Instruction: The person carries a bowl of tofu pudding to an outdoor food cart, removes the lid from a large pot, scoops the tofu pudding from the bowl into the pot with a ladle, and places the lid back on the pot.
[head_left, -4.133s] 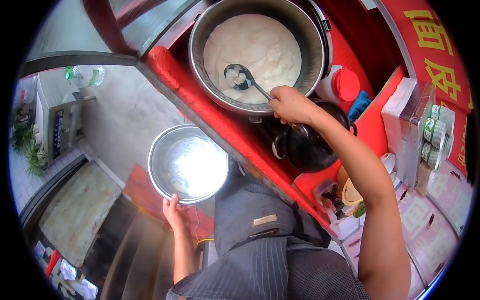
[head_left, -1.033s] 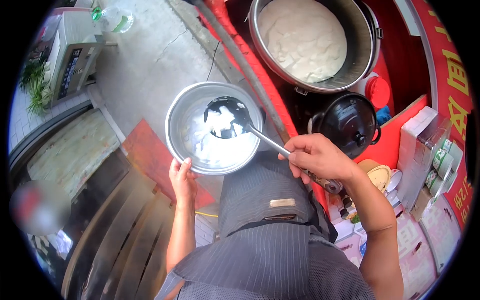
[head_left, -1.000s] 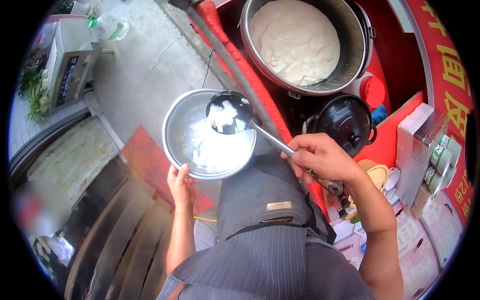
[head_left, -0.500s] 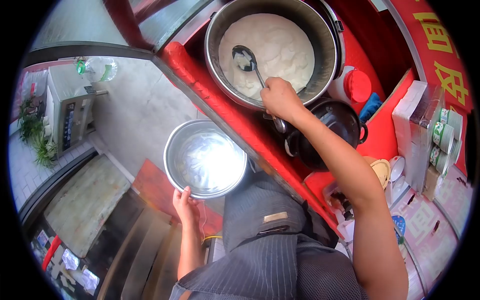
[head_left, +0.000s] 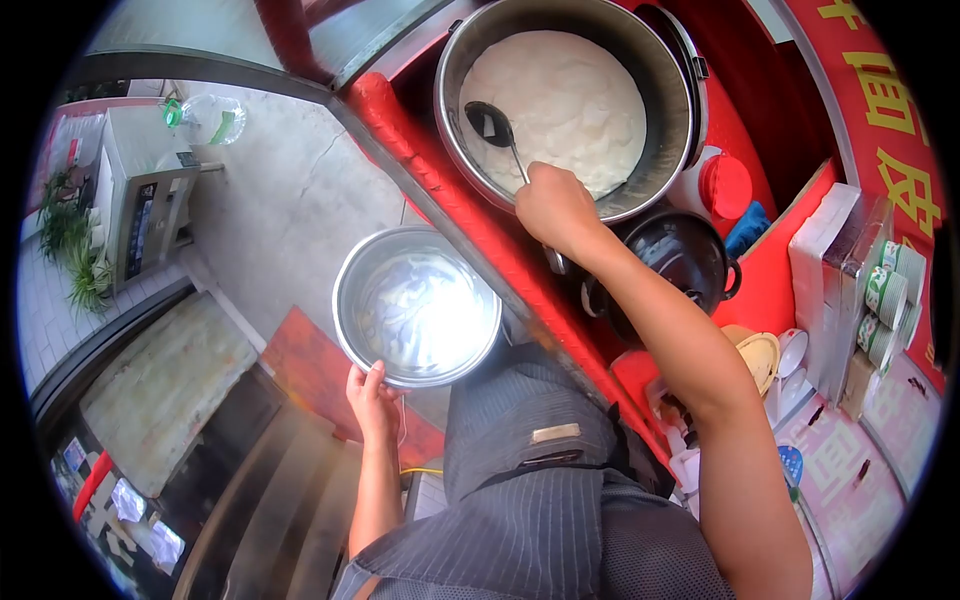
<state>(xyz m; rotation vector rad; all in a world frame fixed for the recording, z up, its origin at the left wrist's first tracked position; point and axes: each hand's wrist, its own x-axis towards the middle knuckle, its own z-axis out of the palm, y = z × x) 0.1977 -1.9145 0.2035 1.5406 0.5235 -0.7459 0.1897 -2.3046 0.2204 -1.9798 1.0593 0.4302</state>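
Observation:
My right hand (head_left: 560, 208) is closed round the handle of a ladle (head_left: 488, 124). The ladle's dark bowl is over the left side of a large metal pot (head_left: 462, 150), with a small white piece in it. Soft white curd-like food (head_left: 565, 105) fills much of the pot, its surface uneven. Lower left, my left hand (head_left: 373, 398) grips the near rim of a shiny metal basin (head_left: 350, 330), thumb over the edge. The basin is held beside the red counter, and glare hides part of its inside.
A black lidded pot (head_left: 670, 262) stands on the red counter (head_left: 470, 235), near a white container with a red lid (head_left: 726, 187). Stacked patterned bowls (head_left: 885, 297) are at the right. A stone-topped table (head_left: 165, 390) is at lower left.
The ladle has tilted and shifted toward the pot's left wall, and its bowl shows less white food than before. My left hand still holds the basin. The whole view has shifted slightly.

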